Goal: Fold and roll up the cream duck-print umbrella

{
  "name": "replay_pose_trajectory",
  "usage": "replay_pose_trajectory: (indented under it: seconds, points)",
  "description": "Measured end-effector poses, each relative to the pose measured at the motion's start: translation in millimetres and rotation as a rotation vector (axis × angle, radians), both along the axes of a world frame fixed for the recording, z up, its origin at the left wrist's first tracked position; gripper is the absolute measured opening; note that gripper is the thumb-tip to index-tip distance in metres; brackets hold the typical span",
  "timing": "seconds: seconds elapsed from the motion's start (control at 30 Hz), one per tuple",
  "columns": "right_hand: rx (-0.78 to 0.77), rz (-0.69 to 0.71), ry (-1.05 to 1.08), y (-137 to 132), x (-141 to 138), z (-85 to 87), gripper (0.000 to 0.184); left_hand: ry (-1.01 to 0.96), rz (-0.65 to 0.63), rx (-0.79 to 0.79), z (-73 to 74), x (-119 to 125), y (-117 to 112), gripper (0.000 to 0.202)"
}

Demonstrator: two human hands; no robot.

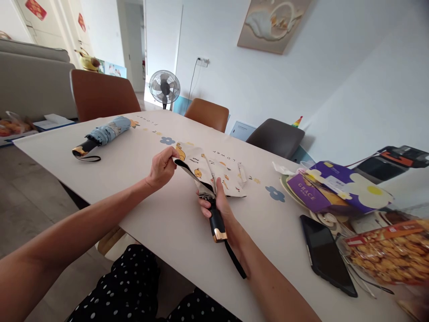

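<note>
left hand (162, 167) pinches fabric edge of patterned white umbrella (223, 172), right hand (225, 209) wraps its base above black handle (217, 222), blue umbrella (112, 132) lies left on desk (181, 228)

Me in a home, at a big table (187, 250) with flowers (275, 193) printed on it, two brown chairs (103, 96) across from me, a gray couch (33, 80), a fan (165, 87), a picture (273, 24) on the white wall (214, 40)

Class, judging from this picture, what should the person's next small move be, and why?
Probably the left hand should wrap its pinched fabric edge around the cream umbrella: the fabric spreads loosely, while the right hand grips near the black handle.
</note>
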State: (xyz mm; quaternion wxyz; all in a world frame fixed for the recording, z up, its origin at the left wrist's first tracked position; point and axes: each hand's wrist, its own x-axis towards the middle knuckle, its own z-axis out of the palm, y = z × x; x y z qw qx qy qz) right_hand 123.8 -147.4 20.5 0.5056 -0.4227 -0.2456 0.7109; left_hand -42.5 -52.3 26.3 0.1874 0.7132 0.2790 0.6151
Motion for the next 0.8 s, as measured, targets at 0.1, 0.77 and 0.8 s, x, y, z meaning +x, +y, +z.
replay_pose_trajectory:
  seconds: [0.1, 0.77, 0.8]
  points:
    - [0.037, -0.104, -0.14, -0.4, 1.7, -1.3, 0.045, -0.024, -0.018, 0.05, -0.7, -0.3, 3.2, 0.02]
    - [0.227, -0.237, -0.282, -5.2, 7.1, -7.2, 0.025, -0.085, 0.092, -0.165, -4.0, 10.6, 6.3, 0.023]
    - [0.224, -0.245, -0.282, -5.3, 6.3, -7.3, 0.025, -0.034, 0.028, -0.168, -3.5, 16.7, 2.3, 0.023]
